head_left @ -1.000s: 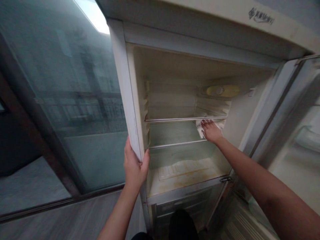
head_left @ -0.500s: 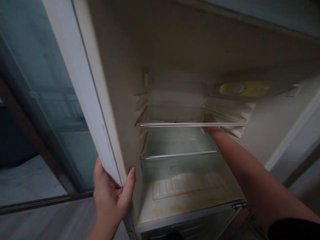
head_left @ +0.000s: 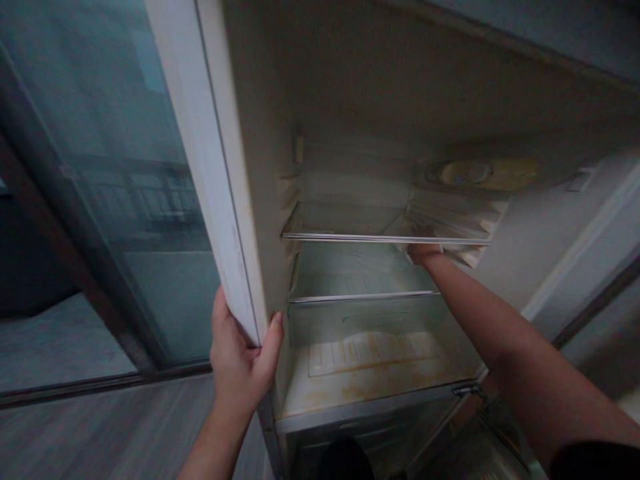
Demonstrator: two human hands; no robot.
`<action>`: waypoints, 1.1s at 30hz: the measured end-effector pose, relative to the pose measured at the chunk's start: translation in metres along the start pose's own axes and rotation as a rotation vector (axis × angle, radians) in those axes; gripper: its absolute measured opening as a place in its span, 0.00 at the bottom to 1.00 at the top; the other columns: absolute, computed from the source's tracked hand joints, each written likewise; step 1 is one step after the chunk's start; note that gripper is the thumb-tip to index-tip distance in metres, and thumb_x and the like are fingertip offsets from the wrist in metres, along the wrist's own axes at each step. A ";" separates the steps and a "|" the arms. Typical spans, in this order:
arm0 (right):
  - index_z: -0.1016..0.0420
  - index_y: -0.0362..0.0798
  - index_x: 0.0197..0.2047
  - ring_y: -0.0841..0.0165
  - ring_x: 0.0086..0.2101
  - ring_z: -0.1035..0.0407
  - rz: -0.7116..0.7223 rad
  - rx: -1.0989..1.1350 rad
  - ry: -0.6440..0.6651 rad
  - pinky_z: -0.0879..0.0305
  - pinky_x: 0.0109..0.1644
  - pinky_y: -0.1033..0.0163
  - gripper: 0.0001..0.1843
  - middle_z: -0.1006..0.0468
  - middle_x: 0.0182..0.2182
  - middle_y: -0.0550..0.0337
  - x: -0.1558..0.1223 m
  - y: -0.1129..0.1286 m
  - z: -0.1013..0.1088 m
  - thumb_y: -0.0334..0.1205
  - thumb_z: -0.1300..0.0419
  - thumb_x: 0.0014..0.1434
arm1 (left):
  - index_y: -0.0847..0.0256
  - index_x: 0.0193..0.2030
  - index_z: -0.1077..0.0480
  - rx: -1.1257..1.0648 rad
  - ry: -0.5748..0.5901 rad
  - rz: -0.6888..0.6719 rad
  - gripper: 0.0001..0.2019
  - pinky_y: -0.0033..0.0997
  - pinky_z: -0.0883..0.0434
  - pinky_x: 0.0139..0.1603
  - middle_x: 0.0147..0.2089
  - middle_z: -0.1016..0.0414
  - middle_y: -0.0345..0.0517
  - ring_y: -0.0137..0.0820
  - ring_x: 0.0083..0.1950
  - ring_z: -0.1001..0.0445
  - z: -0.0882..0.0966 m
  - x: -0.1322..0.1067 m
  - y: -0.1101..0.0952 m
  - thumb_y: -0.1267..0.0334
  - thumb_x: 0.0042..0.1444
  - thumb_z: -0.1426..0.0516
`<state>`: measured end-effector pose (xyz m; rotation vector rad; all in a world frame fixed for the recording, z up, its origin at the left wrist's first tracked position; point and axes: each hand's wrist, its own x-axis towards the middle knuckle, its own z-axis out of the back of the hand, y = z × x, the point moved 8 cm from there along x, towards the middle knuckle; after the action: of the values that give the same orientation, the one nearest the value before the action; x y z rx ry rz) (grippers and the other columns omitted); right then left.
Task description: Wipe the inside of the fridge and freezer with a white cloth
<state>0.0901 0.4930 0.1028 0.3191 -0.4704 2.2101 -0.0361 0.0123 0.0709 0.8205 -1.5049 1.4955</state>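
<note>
While the bare left hand (head_left: 243,360) curls, fingers outside and thumb inside, around the left front edge of the cream-white refrigerator (head_left: 245,220), the bare right hand (head_left: 421,253) is beneath the clear glass upper shelf (head_left: 350,237), near its right edge, against a white cloth (head_left: 403,249); its finger closure I cannot tell.

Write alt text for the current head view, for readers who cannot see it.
Right hand holds something white under the upper shelf of an open fridge; left hand holds the side edge. Yellowish stains mark the bottom.
</note>
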 end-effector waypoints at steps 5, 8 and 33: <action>0.30 0.32 0.61 0.53 0.59 0.34 -0.085 -0.013 0.011 0.42 0.63 0.50 0.25 0.26 0.56 0.32 -0.054 -0.011 0.024 0.26 0.55 0.65 | 0.59 0.75 0.53 0.017 0.021 -0.019 0.41 0.40 0.41 0.72 0.71 0.41 0.57 0.43 0.71 0.39 -0.001 -0.001 -0.001 0.59 0.58 0.39; 0.30 0.32 0.62 0.52 0.60 0.34 -0.124 0.014 0.002 0.42 0.64 0.49 0.25 0.28 0.58 0.30 -0.089 -0.014 0.039 0.25 0.56 0.65 | 0.59 0.75 0.55 0.034 0.039 -0.035 0.42 0.39 0.42 0.72 0.73 0.43 0.57 0.43 0.72 0.40 -0.002 -0.001 -0.001 0.58 0.59 0.39; 0.41 0.58 0.70 0.45 0.65 0.46 0.364 0.402 -0.126 0.47 0.65 0.38 0.32 0.38 0.67 0.49 -0.195 0.253 0.069 0.61 0.54 0.69 | 0.66 0.75 0.54 -0.027 0.042 -0.031 0.43 0.41 0.45 0.73 0.73 0.45 0.63 0.43 0.74 0.44 -0.001 0.003 -0.008 0.59 0.57 0.39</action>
<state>0.0178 0.1817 0.0341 0.6294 -0.1515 2.6490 -0.0299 0.0135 0.0776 0.7887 -1.4725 1.4584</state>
